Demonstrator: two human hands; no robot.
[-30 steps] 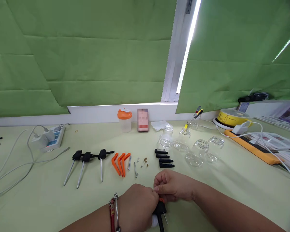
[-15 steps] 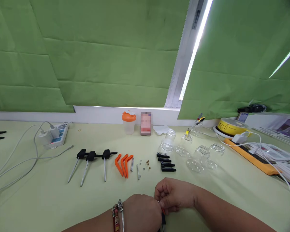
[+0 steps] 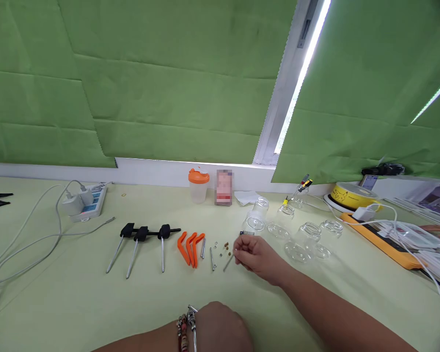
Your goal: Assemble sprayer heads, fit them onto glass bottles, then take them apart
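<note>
My right hand [image 3: 254,259] is closed in a pinch on a thin metal rod [image 3: 228,262], which slants down and left from the fingertips just above the table. Small brass-coloured pieces [image 3: 226,244] and tiny nuts lie just left of those fingers. Long metal screws [image 3: 211,259] rest beside three bent orange levers [image 3: 190,250]. A coil spring on a black part [image 3: 247,233] shows behind my right hand, which hides the other black pieces. At the bottom edge is my left hand [image 3: 222,327], its back towards me; its fingers and anything in them are hidden.
Three black clamp-like parts with metal rods [image 3: 143,234] lie at left. Clear upturned cups [image 3: 302,239] stand at right, near an orange-edged tray [image 3: 383,242]. An orange-lidded cup [image 3: 198,186] and a blurred box [image 3: 224,188] are at the back. White cables [image 3: 55,234] cross the left side.
My right hand has moved up and away from my left hand, to the small parts, and now holds a thin metal rod. The black and orange piece by my left hand is out of sight.
</note>
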